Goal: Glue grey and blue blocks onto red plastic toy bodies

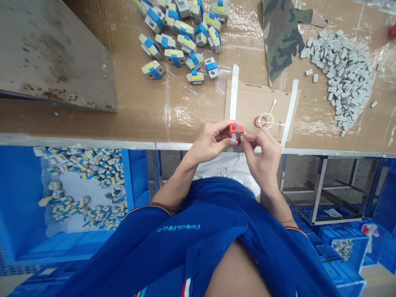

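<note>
Between my fingers, just above the table's front edge, is a small red block with a grey band. My left hand pinches it from the left with thumb and forefinger. My right hand presses thumb and fingertips against its right side, at a small dark part. Both hands are over the near edge of a cardboard sheet held down by white tape strips. Beyond my right hand stands a small round pot with a clear ring and a cotton swab at it.
Grey blocks with blue bands and yellow labels sit at the back left. A heap of small grey pieces lies right, beside camouflage cloth. A stained metal box stands left. Below, a blue crate holds many blocks.
</note>
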A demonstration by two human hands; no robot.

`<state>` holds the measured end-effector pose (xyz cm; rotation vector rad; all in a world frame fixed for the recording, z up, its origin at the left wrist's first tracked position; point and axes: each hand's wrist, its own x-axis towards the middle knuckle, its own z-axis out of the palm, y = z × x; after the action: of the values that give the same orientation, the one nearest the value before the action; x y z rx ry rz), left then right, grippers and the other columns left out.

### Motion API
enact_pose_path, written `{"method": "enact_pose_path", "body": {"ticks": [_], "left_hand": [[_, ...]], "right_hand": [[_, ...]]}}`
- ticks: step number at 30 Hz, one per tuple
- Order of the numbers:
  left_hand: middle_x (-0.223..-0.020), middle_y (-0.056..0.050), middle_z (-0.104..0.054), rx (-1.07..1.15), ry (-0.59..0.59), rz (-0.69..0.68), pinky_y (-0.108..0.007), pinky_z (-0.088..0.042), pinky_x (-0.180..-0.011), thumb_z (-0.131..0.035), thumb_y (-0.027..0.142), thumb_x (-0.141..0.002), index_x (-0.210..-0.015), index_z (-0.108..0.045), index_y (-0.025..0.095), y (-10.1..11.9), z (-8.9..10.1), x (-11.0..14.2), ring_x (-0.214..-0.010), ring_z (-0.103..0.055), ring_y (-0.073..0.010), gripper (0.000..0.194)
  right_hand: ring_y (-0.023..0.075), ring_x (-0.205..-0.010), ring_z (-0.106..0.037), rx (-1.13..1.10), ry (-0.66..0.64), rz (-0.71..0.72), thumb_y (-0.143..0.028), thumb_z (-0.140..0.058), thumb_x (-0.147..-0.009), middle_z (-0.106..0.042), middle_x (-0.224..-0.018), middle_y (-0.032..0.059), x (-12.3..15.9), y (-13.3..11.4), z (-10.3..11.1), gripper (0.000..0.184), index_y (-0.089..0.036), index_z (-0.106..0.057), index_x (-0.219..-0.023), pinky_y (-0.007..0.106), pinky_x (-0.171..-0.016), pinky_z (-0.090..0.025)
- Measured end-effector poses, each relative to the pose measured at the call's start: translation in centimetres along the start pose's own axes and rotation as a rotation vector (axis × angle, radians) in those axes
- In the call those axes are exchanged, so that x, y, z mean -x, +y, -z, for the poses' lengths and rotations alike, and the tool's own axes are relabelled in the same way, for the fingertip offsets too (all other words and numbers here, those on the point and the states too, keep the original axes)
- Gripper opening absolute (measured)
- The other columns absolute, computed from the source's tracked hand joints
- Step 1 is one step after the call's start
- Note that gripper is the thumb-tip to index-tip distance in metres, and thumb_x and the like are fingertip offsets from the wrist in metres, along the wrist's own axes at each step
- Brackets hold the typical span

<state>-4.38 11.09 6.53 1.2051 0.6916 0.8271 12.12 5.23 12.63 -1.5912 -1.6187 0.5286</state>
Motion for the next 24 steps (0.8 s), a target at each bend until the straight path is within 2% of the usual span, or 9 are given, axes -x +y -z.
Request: {"method": "enact_pose_path", "body": {"ticks": [3, 6, 10, 15, 18, 24], "left_hand": [[-0.108, -0.008, -0.079, 0.017, -0.035, 0.002, -0.024, -0.063, -0.080, -0.085, 0.041, -0.086, -0.121, -0.074, 0.017, 0.0, 0.1, 0.2, -0.095, -0.077, -0.0175, 0.044], [-0.115, -0.009, -0.079, 0.049, -0.069, 0.028, -0.025, -0.063, -0.085, -0.085, 0.035, -0.087, -0.126, -0.074, 0.018, 0.2, 0.0, 0.5, -0.102, -0.076, -0.0187, 0.044], [-0.125, -0.010, -0.078, 0.053, -0.127, 0.018, -0.028, -0.062, -0.095, -0.083, 0.028, -0.089, -0.132, -0.073, 0.020, 0.4, -0.1, 0.6, -0.114, -0.075, -0.0216, 0.045], [-0.131, -0.011, -0.077, -0.017, -0.167, -0.042, -0.030, -0.061, -0.098, -0.078, 0.028, -0.093, -0.143, -0.067, 0.023, 0.3, 0.0, 0.7, -0.116, -0.075, -0.0220, 0.052], [-0.128, -0.012, -0.078, -0.132, -0.175, -0.106, -0.030, -0.060, -0.098, -0.076, 0.033, -0.094, -0.140, -0.069, 0.022, 0.3, 0.1, 0.7, -0.113, -0.076, -0.0219, 0.048], [-0.119, -0.011, -0.080, -0.273, -0.154, -0.151, -0.028, -0.058, -0.089, -0.073, 0.040, -0.095, -0.131, -0.073, 0.020, 0.5, 0.3, 0.8, -0.100, -0.076, -0.0200, 0.041]], "right_hand": [[0.0122, -0.066, -0.054, -0.001, -0.002, -0.011, -0.014, -0.065, -0.098, -0.054, -0.075, -0.0030, 0.8, -0.2, 0.2, 0.016, -0.023, -0.064, -0.085, 0.027, -0.061, -0.045], [0.0147, -0.075, -0.062, -0.027, -0.031, -0.019, -0.013, -0.064, -0.099, -0.064, -0.084, 0.0000, 1.3, 0.1, 1.0, 0.013, -0.024, -0.068, -0.092, 0.029, -0.068, -0.051], [0.0173, -0.086, -0.070, -0.177, -0.180, -0.047, -0.020, -0.071, -0.097, -0.073, -0.091, 0.0012, 0.8, 1.5, 2.3, 0.007, -0.024, -0.070, -0.092, 0.031, -0.074, -0.056], [0.0159, -0.079, -0.065, -0.228, -0.274, -0.017, -0.026, -0.074, -0.096, -0.070, -0.084, 0.0002, -0.2, 2.3, 3.2, 0.012, -0.023, -0.068, -0.086, 0.029, -0.068, -0.051], [0.0149, -0.073, -0.061, -0.223, -0.322, -0.018, -0.027, -0.073, -0.097, -0.066, -0.080, -0.0004, -0.2, 1.9, 3.2, 0.017, -0.023, -0.065, -0.083, 0.028, -0.066, -0.047], [0.0131, -0.066, -0.055, -0.193, -0.281, -0.048, -0.019, -0.062, -0.099, -0.060, -0.075, -0.0021, 0.6, 1.5, 2.1, 0.020, -0.023, -0.056, -0.080, 0.027, -0.062, -0.044]]}}
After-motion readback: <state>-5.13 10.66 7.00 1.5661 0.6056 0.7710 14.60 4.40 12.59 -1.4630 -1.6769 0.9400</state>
